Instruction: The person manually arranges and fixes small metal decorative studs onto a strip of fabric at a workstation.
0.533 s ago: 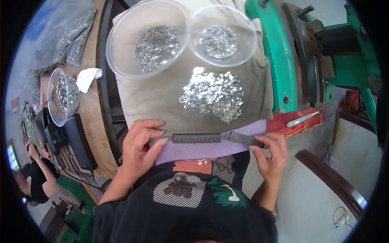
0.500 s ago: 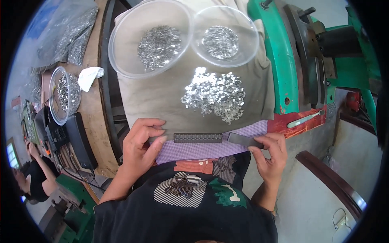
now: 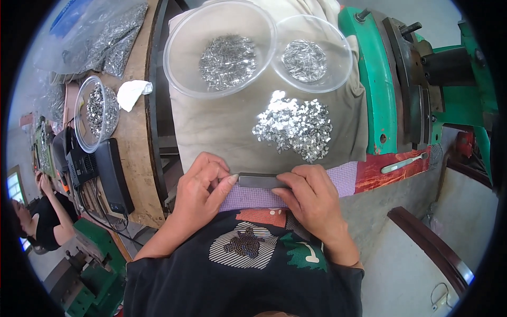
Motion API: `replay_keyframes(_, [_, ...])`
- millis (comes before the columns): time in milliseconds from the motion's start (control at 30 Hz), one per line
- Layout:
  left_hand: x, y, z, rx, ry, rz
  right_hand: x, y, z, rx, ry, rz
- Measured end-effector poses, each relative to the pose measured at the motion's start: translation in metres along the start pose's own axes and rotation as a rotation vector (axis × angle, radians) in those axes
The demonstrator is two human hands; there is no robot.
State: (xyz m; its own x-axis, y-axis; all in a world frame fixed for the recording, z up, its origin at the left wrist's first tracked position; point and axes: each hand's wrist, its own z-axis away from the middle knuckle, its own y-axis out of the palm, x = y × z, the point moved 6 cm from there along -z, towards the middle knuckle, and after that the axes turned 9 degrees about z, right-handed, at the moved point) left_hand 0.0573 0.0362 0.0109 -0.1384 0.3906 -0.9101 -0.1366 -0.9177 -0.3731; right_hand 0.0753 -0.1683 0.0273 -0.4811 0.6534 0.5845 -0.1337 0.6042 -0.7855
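Note:
A narrow dark metal bar (image 3: pixel 259 180) lies on a strip of purple checked cloth (image 3: pixel 346 178) at the near edge of the bench. My left hand (image 3: pixel 202 187) pinches the bar's left end with thumb and forefinger. My right hand (image 3: pixel 311 201) covers its right end, fingers pressed on it. Just beyond the bar, a heap of small shiny metal pieces (image 3: pixel 294 127) sits on a beige cloth (image 3: pixel 211 132).
Two clear plastic bowls (image 3: pixel 179 63) (image 3: pixel 343 47) with small metal parts stand at the back. A third bowl (image 3: pixel 87 113) and a plastic bag of parts (image 3: pixel 100 39) sit left. A green machine (image 3: pixel 401 84) rises right. Another person (image 3: pixel 39 216) is at far left.
My right hand has slid left along the purple cloth onto the bar's right end. My left hand stays at the bar's left end.

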Motion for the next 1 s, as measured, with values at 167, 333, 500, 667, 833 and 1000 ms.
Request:
replay_keyframes(167, [-0.001,0.006,-0.002,0.036,-0.004,-0.066,0.001,0.006,0.001,0.018,0.003,0.025])
replay_keyframes(333, [0.001,0.008,-0.001,0.056,0.008,-0.078,-0.001,0.003,0.006,0.023,0.027,0.019])
replay_keyframes(500, [0.000,0.009,-0.002,0.067,0.012,-0.068,-0.019,-0.008,0.023,-0.079,0.231,0.091])
replay_keyframes(667, [-0.002,0.008,-0.003,0.073,-0.033,-0.067,-0.020,-0.006,0.033,-0.116,0.249,0.116])
replay_keyframes(833, [0.001,0.008,0.002,0.144,0.127,-0.136,-0.021,-0.004,0.038,-0.093,0.139,0.020])
replay_keyframes(1000, [-0.013,0.008,0.004,0.139,0.403,-0.308,-0.019,-0.007,0.033,-0.063,0.168,-0.014])
